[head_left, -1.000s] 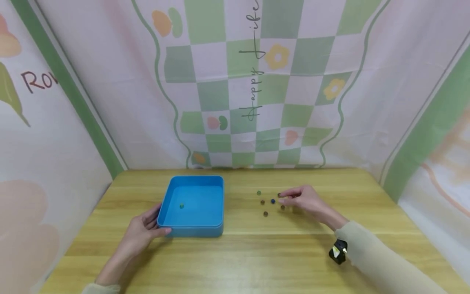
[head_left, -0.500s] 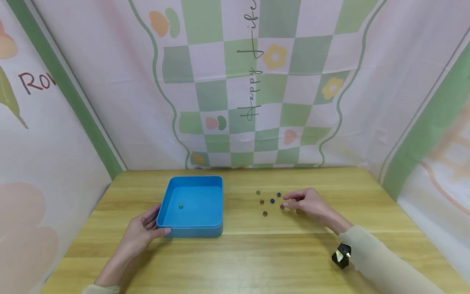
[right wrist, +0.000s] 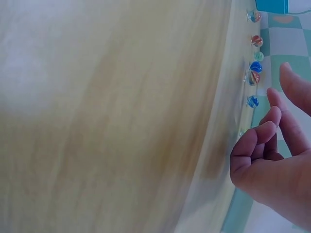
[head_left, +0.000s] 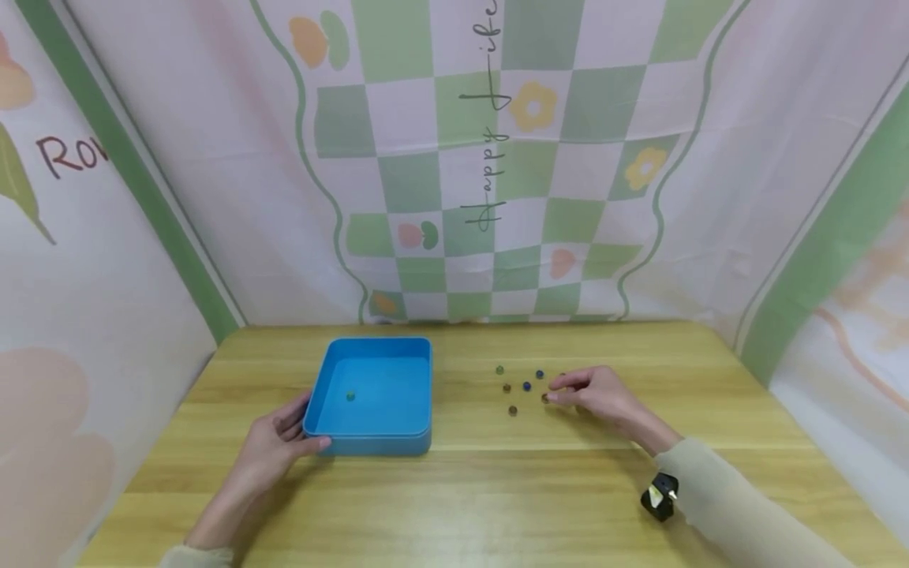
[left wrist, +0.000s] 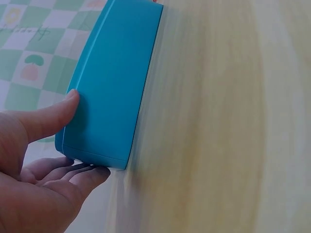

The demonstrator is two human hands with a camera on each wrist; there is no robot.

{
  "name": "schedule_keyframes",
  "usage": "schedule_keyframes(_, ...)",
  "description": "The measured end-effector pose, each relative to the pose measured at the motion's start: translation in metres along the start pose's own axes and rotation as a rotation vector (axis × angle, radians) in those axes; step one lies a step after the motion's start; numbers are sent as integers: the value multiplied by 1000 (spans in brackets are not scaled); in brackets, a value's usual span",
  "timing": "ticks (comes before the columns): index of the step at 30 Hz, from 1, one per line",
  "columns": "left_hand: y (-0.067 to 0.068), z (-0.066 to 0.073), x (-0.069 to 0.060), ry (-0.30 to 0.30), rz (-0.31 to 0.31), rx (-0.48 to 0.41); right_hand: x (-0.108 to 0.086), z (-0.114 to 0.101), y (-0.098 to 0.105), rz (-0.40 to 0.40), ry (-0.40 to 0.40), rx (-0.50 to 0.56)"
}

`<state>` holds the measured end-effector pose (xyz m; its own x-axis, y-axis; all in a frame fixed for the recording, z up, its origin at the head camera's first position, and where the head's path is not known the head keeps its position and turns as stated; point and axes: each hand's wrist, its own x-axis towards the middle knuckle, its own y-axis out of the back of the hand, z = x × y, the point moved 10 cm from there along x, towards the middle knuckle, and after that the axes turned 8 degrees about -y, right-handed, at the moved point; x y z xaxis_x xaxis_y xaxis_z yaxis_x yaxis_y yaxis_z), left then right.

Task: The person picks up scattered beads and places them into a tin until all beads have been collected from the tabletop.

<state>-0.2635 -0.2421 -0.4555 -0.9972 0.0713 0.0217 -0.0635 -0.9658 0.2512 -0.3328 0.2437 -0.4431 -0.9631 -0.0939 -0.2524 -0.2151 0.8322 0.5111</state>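
Several small glass marbles lie on the table to the right of a blue box (head_left: 372, 446), among them a green one (head_left: 500, 369), a dark blue one (head_left: 527, 386) and a brown-looking one (head_left: 513, 410). Another marble (head_left: 350, 396) sits inside the box. My left hand (head_left: 273, 450) grips the box's near left corner, thumb on the front wall and fingers along the side. Over the right edge of the marbles hovers my right hand (head_left: 600, 398), its thumb near a brownish marble (head_left: 545, 398). Thumb and index finger stand apart with nothing visible between them; the other fingers are curled loosely.
The wooden table (head_left: 454, 505) runs back to a patterned cloth (head_left: 469, 181) with green checks. Cloth also hangs at both sides. A small black device (head_left: 660, 497) is worn at the right wrist.
My right hand has drawn back slightly to the right from the rear blue marble, uncovering it. The left hand and the box hold their place.
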Motion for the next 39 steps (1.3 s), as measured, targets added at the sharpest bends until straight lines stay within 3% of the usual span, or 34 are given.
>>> schedule_keyframes(13, 1, -2, 0, 5, -5, 6, -1, 2, 1, 27, 1, 6)
schedule_keyframes(39, 1, 2, 1, -27, -7, -25, 4, 1, -9, 33, 36, -90)
